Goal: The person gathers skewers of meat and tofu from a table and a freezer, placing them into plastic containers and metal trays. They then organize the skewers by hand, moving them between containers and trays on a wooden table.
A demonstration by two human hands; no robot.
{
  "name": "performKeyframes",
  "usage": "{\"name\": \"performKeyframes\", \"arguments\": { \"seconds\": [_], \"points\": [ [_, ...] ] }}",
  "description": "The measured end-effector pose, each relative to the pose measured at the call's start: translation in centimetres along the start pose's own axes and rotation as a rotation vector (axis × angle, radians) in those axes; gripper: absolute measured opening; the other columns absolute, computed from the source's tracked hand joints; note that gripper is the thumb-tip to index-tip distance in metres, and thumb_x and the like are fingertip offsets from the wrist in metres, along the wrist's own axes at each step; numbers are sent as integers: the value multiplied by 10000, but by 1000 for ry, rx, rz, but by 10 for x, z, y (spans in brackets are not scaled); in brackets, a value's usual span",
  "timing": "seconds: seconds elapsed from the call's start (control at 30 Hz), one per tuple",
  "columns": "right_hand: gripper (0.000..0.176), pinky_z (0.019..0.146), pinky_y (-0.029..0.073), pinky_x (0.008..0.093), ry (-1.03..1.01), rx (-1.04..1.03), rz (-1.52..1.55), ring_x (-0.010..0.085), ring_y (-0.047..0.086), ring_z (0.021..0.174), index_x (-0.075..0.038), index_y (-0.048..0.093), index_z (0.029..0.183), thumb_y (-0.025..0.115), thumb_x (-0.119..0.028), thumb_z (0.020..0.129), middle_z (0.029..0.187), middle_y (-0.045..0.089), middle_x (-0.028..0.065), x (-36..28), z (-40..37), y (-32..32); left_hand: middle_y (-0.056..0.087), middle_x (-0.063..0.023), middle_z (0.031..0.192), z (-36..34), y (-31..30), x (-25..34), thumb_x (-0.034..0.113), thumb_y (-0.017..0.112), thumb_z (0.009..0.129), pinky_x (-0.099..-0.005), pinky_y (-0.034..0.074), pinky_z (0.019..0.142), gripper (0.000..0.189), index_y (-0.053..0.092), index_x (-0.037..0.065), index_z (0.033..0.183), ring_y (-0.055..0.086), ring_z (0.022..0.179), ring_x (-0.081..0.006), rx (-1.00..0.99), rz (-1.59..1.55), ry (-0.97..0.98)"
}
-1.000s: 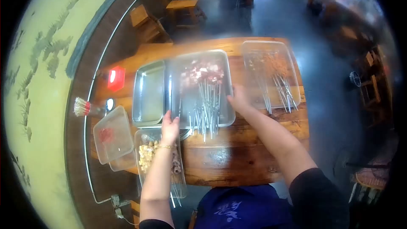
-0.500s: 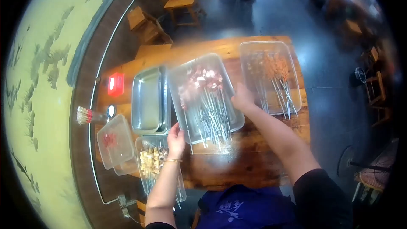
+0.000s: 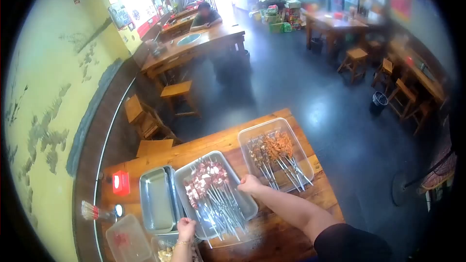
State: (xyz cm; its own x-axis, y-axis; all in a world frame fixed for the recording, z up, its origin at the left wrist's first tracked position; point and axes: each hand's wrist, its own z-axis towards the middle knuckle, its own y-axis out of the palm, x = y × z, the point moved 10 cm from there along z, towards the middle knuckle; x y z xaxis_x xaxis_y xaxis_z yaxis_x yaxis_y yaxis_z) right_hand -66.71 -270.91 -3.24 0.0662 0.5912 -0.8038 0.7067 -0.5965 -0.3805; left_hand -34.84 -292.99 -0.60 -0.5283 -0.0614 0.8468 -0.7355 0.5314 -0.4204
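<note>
A pale rectangular tray lies on the wooden table with raw meat skewers in it, their metal sticks pointing toward me. My right hand is closed at its right rim. At its lower left edge is my left hand, fingers curled against the rim. Right of it, a clear tray holds skewers of orange-coated and darker meat. Stacked empty steel trays sit close on the left. Below my left hand, a container of pale yellow skewered pieces is partly cut off.
Along the table's left side are a red box, a holder of wooden sticks and a plastic container with red bits. Stools stand beyond the table. A person sits at a far table; a wire bin is on the right.
My view has tilted up, showing more of the room, and the table sits lower in the picture. Both hands stay at the sides of the meat tray.
</note>
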Motion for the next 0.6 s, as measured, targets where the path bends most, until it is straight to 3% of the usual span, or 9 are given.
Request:
{"name": "performKeyframes", "arguments": {
  "seconds": [0.03, 0.23, 0.27, 0.37, 0.43, 0.47, 0.5, 0.57, 0.6],
  "points": [
    [287, 723, 497, 363, -10, 7, 15, 254, 632, 801, -66, 621, 861, 744, -233, 663, 852, 659, 134, 1, 0, 2, 523, -4, 600, 4, 1, -8, -31, 609, 700, -253, 409, 442, 145, 514, 72, 736, 482, 486, -105, -54, -28, -60],
    [263, 613, 482, 325, -27, -154, 179, 188, 601, 675, -12, 622, 818, 705, -243, 723, 728, 635, 95, -21, -19, 14, 510, -9, 612, 18, -13, -11, -57, 545, 736, -244, 403, 448, 211, 416, 93, 662, 475, 503, -93, 61, 14, 232],
    [307, 490, 434, 322, -169, -95, 192, 188, 557, 558, -2, 625, 856, 676, -294, 773, 650, 588, 81, -12, -2, 34, 494, 8, 612, -6, -15, 15, -50, 552, 737, -240, 409, 477, 205, 415, 81, 658, 468, 527, -80, 37, -56, 225],
    [347, 398, 350, 310, 181, -475, 233, 166, 479, 441, -21, 611, 916, 651, -353, 821, 590, 529, 45, -20, -52, 21, 512, 16, 631, -32, -17, 62, -55, 556, 758, -232, 423, 513, 131, 487, 40, 700, 476, 558, -62, -15, -134, 255],
    [351, 380, 313, 298, 209, -569, 365, 143, 433, 405, -37, 599, 945, 629, -373, 850, 572, 498, 23, -4, -75, 35, 535, 13, 645, -43, -37, 84, -35, 571, 770, -233, 421, 518, 81, 539, 32, 740, 479, 564, -59, -33, 1, 340],
    [353, 371, 294, 292, 223, -614, 432, 132, 411, 387, -45, 593, 960, 618, -384, 865, 563, 482, 12, 6, -86, 41, 547, 17, 658, -39, -41, 99, -4, 584, 789, -228, 417, 541, 31, 590, 26, 784, 476, 588, -52, -34, 244, 427],
    [307, 375, 337, 269, 255, -780, 481, 113, 441, 405, -64, 585, 972, 601, -359, 889, 550, 483, 1, 8, -112, 36, 535, 27, 652, -40, -39, 107, 21, 591, 797, -223, 403, 544, 39, 589, 33, 760, 457, 595, -48, -50, 125, 402],
    [574, 437, 420, 216, 177, -885, 543, 94, 488, 521, 32, 425, 1300, 581, -307, 863, 748, 545, 49, 6, -130, 28, 523, 30, 651, -50, -13, 169, 26, 585, 800, -226, 388, 519, 75, 568, 34, 727, 443, 593, -43, -150, 330, 466],
    [549, 429, 426, 227, 114, -841, 550, 103, 495, 520, 19, 418, 1303, 572, -257, 855, 789, 565, 71, -6, -125, 6, 501, 38, 640, -41, 5, 193, 32, 588, 803, -228, 389, 517, 82, 559, 35, 726, 441, 588, -47, -157, 268, 493]
  ]
}}
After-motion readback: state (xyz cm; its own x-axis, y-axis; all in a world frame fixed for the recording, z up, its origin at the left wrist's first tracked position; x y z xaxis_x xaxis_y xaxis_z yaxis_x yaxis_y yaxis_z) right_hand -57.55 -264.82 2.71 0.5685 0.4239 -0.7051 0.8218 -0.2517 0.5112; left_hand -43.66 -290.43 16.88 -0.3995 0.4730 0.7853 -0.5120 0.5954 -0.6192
